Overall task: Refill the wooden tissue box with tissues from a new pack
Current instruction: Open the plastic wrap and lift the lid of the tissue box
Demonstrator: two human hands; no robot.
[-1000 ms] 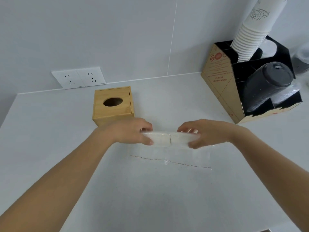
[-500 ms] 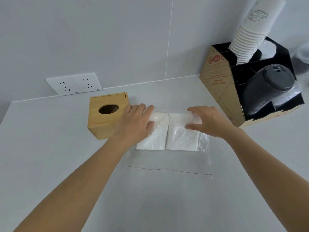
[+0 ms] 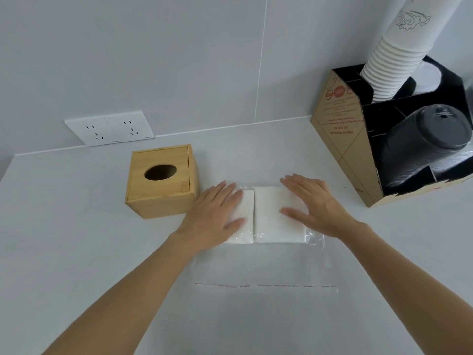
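Pressing the tissue pack (image 3: pixel 266 216) flat on the counter (image 3: pixel 76 239), just right of the wooden box (image 3: pixel 161 180); we read this as pre-opening, tissues not out yet. Left hand (image 3: pixel 215 219) & right hand (image 3: pixel 312 206) both spread, palms down on the two stacks, nothing pinched. Pack's long axis runs left-right, clear bag flap (image 3: pixel 266 272) pointing toward us. Next, we'd say: open bag at the flap, slide stacks out, then open the box, its hole (image 3: pixel 160 172) facing up

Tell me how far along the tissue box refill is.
Early. The tissue pack lies flat beside the wooden tissue box, apparently within its clear plastic bag. The left hand and right hand press flat on it. Left: unbag the tissues, open the box, load them; its hole shows none.
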